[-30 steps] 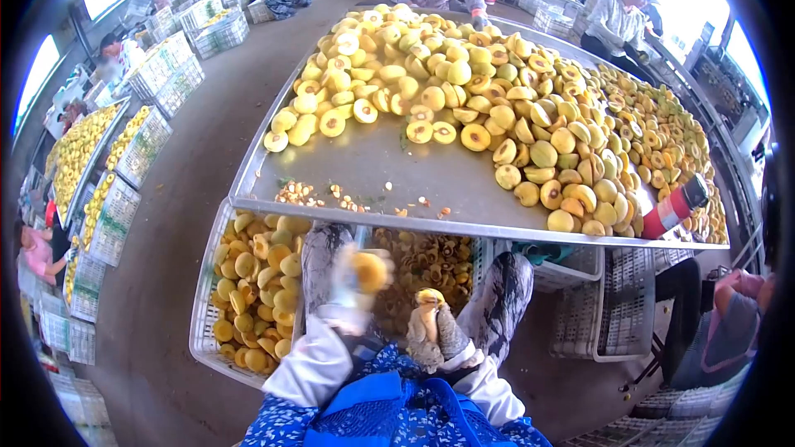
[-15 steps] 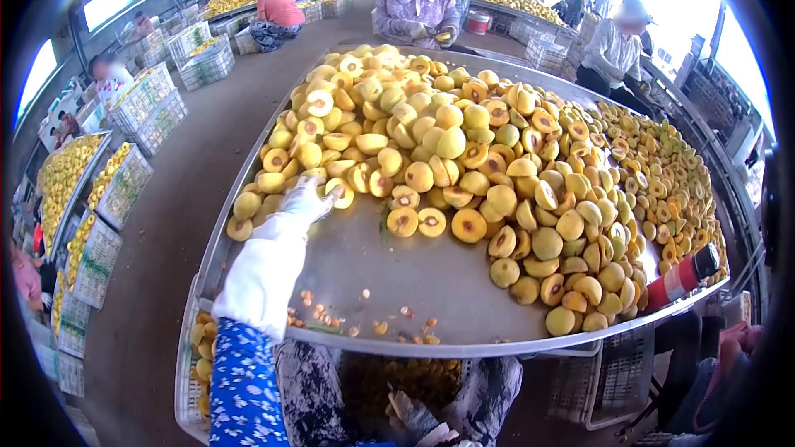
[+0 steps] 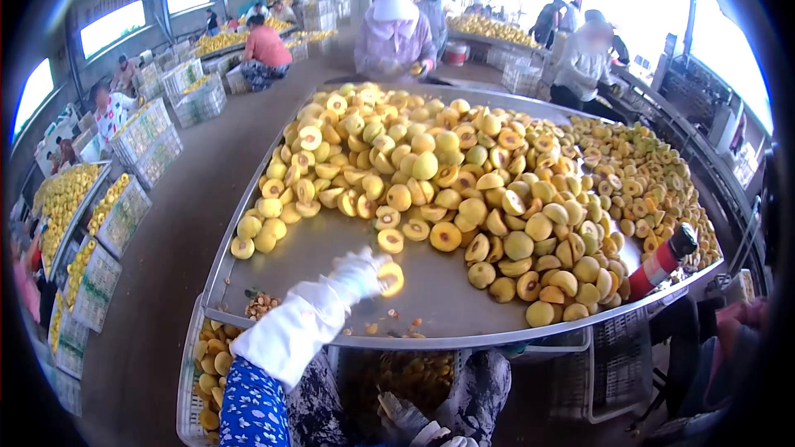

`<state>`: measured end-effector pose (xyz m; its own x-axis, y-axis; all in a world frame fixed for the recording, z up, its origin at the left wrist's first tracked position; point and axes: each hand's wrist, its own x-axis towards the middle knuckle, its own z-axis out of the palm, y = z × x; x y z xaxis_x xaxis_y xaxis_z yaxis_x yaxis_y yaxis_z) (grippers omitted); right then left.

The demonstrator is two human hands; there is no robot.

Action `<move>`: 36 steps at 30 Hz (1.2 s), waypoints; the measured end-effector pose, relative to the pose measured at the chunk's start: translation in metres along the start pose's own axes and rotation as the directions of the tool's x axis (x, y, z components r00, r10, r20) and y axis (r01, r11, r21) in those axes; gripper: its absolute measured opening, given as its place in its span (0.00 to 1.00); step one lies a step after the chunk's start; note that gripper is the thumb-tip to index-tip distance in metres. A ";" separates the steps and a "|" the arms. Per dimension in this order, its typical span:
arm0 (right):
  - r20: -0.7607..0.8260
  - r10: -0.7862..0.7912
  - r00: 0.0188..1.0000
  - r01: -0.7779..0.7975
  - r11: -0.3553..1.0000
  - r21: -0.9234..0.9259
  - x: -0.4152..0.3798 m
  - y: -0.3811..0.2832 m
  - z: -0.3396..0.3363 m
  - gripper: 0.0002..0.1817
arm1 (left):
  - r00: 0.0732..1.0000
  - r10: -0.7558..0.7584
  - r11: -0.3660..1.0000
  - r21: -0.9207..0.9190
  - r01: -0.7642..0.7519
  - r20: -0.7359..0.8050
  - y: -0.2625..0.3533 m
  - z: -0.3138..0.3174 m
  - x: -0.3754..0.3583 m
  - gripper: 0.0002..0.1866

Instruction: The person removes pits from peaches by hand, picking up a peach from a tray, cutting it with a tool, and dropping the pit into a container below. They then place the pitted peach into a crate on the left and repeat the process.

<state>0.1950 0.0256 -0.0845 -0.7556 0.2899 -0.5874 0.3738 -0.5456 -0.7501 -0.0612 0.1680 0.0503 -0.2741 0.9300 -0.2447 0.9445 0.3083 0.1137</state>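
My left hand (image 3: 358, 275), in a white glove and sleeve cover, is closed on a yellow peach half (image 3: 391, 279) above the bare front of the metal table (image 3: 331, 240). The peach's cut face is turned toward me. Low in the view, over my lap, is my right hand (image 3: 404, 419) in a greyish glove. Its fingers look curled, and whatever they hold cannot be made out. A large heap of halved yellow peaches (image 3: 422, 167) covers the back and right of the table, many with brown pits or hollows showing. Loose pits (image 3: 261, 305) lie near the front edge.
A red and black cylinder (image 3: 662, 262) leans on the table's right front corner. A crate of peach halves (image 3: 214, 368) stands below left; another container (image 3: 414, 377) sits between my knees. A co-worker (image 3: 393, 33) works across the table, with others and stacked crates (image 3: 149, 145) around.
My left hand has come back from the heap toward the table's front with a peach half in it. The view has shifted slightly. My right hand stays low over my lap.
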 end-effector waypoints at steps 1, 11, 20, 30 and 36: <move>0.012 -0.022 1.000 0.022 1.000 0.000 -0.005 -0.002 0.001 0.33 | 0.998 0.007 0.999 0.032 -0.009 0.061 0.018 -0.003 -0.007 0.33; -0.295 -0.098 0.950 0.141 0.982 0.128 -0.058 -0.003 0.000 0.20 | 0.957 0.287 0.958 0.008 -0.287 -0.040 0.085 0.002 -0.057 0.29; -0.345 -0.672 0.656 0.625 0.739 -0.250 -0.069 -0.016 0.002 0.12 | 0.959 -0.054 -0.543 -0.798 -0.261 -0.278 0.059 0.024 -0.136 0.14; -0.168 -0.877 0.450 0.549 0.420 -0.722 -0.065 -0.059 0.016 0.09 | 0.969 -0.157 -0.672 -0.698 -0.247 -0.191 0.047 0.092 -0.164 0.26; -0.132 -0.819 0.559 0.312 0.355 -0.881 -0.062 -0.062 0.018 0.10 | 0.907 -0.152 -0.002 -0.917 -0.398 -0.393 0.051 0.103 -0.166 0.20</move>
<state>0.2091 0.0273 0.0045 -0.6571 0.7128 0.2454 0.3715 0.5894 -0.7174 0.0516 0.0083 -0.0025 -0.4638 0.8749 0.1394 -0.0593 -0.1877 0.9804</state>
